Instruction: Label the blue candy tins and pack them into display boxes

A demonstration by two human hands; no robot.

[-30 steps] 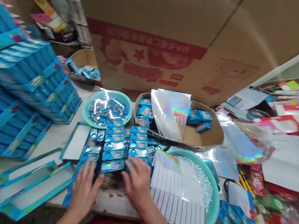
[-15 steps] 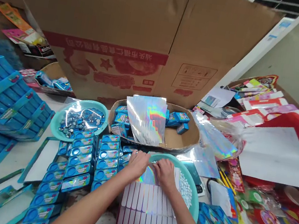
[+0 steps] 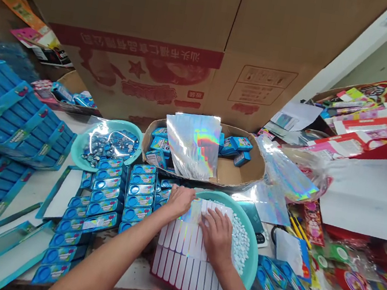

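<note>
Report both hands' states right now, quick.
Left hand: fingers curled at the upper edge of the label sheet; whether it grips cannot be told.
Right hand: open, fingers spread over the sheet.

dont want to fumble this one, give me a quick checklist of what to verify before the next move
1. Left hand at the top-left corner of the shiny rectangular sheet of white strips: ok
2. Right hand on the sheet: ok
3. Any strip lifted by fingers: cannot tell
4. Turquoise round plastic basin uncovered: not ok, sheet lies across it
5. Blue rectangular boxes left of the basin lined up: ok
</note>
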